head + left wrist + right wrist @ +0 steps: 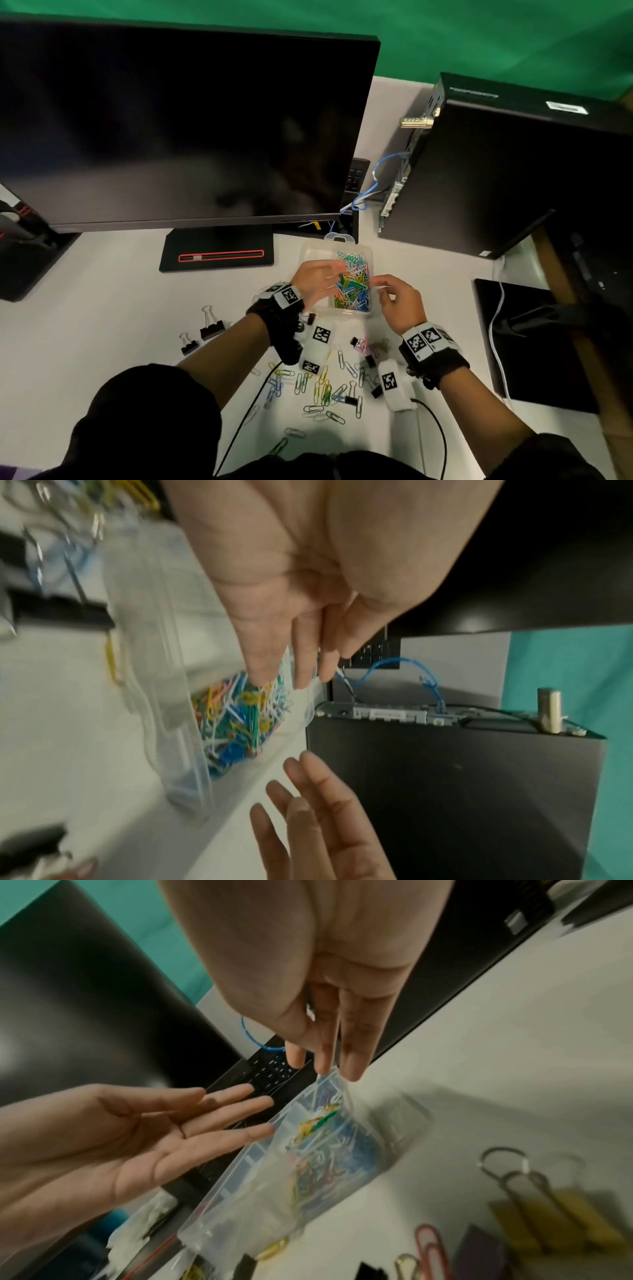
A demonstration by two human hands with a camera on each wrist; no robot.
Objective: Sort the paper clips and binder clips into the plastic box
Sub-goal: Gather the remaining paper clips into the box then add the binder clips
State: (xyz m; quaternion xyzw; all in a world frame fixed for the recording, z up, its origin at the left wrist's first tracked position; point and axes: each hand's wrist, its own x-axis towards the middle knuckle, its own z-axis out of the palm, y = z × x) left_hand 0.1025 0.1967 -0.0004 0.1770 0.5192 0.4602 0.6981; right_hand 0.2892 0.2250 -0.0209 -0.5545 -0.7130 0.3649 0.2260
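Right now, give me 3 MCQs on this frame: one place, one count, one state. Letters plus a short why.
1. Where is the pile of paper clips in the plastic box?
A right side
B left side
C on its lid

2. How many black binder clips lie at the left of the table?
A none
B two
C five

3. The left hand is:
A fist
B gripping the monitor
C open over the box

A: the box's left part is bare.
B: one big, one small.
C: wrist views show straight fingers.

One clear plastic box [310, 255] holds a heap of coloured paper clips [352, 284] too tangled to count, two black binder clips [202, 332] stand left of it, and two hands [317, 275] hover above.
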